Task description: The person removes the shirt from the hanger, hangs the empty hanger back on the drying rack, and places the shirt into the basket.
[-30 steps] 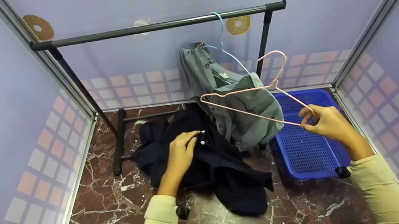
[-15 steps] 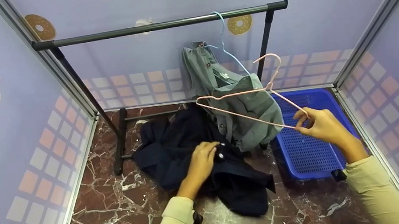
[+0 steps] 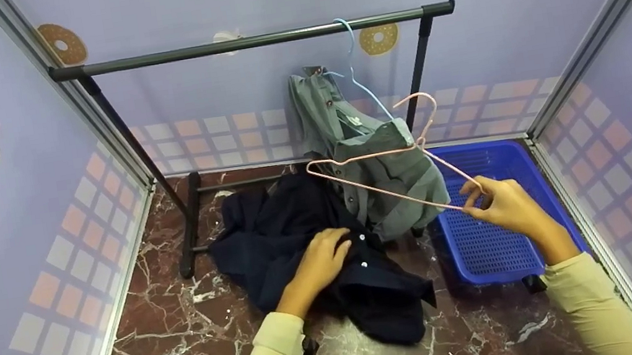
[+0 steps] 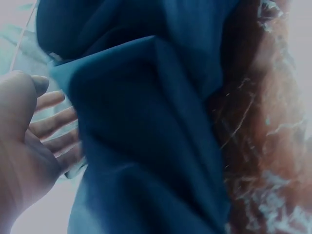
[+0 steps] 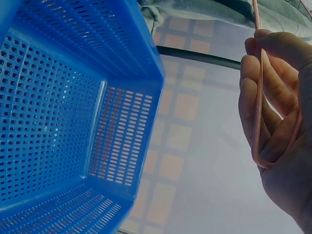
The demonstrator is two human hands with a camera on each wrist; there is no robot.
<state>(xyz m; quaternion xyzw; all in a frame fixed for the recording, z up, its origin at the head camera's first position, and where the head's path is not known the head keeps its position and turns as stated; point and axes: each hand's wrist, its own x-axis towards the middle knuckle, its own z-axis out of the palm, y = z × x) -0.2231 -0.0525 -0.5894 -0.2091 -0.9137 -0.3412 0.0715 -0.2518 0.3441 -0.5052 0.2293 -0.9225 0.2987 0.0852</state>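
My right hand (image 3: 502,206) grips one end of a pink clothes hanger (image 3: 378,155), thumb and fingers curled round the wire in the right wrist view. The hanger's hook points up, and its other end reaches left in front of a hanging grey-green shirt (image 3: 393,191). On the floor lies a crumpled navy shirt (image 3: 260,223) with white buttons. My left hand (image 3: 322,258) rests on it beside the buttons. From the left wrist, the fingers (image 4: 53,117) look loosely extended, their tips partly behind the navy cloth (image 4: 131,112).
The grey-green shirt hangs by a light blue hanger (image 3: 352,53) from a black rack's rail (image 3: 209,49). A blue perforated basket (image 3: 488,239) stands on the right, under my right hand. Patterned walls enclose the marbled floor (image 3: 178,342).
My left hand has moved right and down over the navy shirt towards its buttons, which also shifted right and down. My right hand and the pink hanger have moved slightly left and lower.
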